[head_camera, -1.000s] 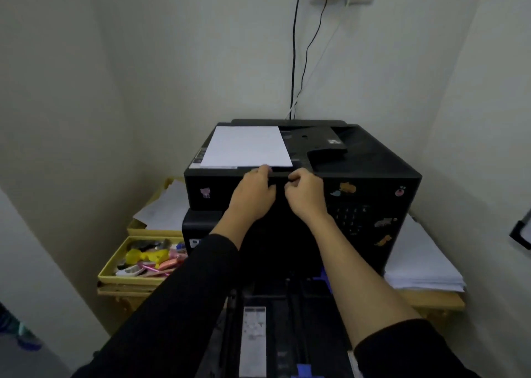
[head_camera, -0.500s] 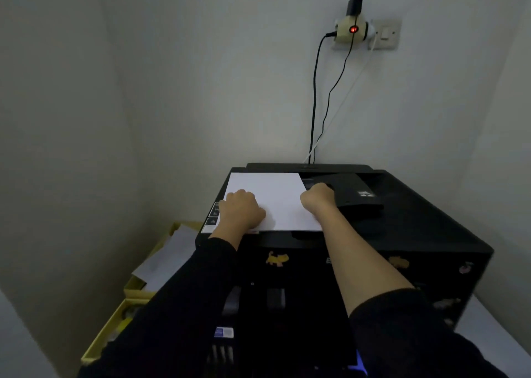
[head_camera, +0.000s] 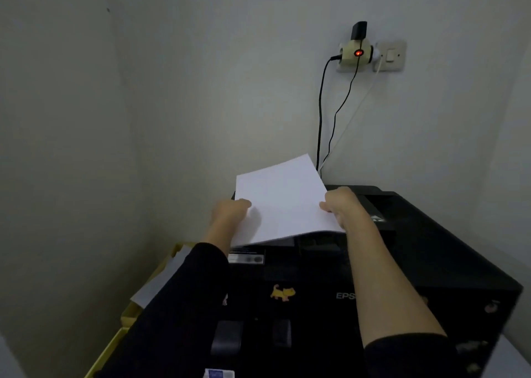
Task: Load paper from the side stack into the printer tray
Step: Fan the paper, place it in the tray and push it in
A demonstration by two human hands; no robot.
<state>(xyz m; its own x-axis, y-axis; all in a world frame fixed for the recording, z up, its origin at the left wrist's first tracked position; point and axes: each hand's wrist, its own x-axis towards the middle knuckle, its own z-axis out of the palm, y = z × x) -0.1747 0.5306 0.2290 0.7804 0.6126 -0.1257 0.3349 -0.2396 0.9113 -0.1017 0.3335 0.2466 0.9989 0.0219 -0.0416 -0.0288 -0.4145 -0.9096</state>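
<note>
A white sheet of paper [head_camera: 283,202] is lifted off the top of the black printer [head_camera: 425,251], its far edge tilted up toward the wall. My left hand [head_camera: 230,211] grips its left edge and my right hand [head_camera: 343,205] grips its right edge. The printer's front carries a yellow cat sticker [head_camera: 283,293]. The printer's lower tray is mostly hidden under my arms. The side stack of paper shows only as a pale corner [head_camera: 514,357] at the lower right.
A yellow tray [head_camera: 126,323] with a loose white sheet [head_camera: 161,282] sits left of the printer. Black cables [head_camera: 320,119] run down the back wall from a plug adapter [head_camera: 357,52] with a red light. Walls close in on left and right.
Both hands went from the printer's front edge to the sheet lying on top, then lifted it up off the printer. The camera tilted upward.
</note>
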